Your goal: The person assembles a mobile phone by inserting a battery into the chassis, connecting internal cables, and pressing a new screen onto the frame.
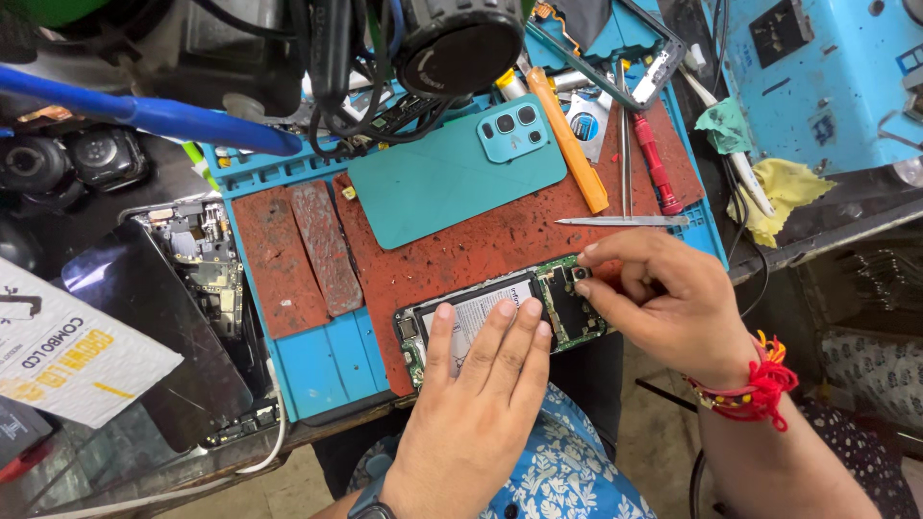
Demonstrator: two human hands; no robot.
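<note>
Opened phone [500, 322] being pressed flat by left hand [476, 399], fingers extended; camera end being pinched by right hand [663, 308]; teal back cover [452, 173] already removed, board still seated.

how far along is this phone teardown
Done: the teal back cover is off and lies on the blue mat. In hand: the left hand presses flat on the opened phone; the right hand works at its top corner. Left: battery and board sit inside.

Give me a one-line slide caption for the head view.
Left hand steadies an opened phone while right hand works at its circuit board.
</note>
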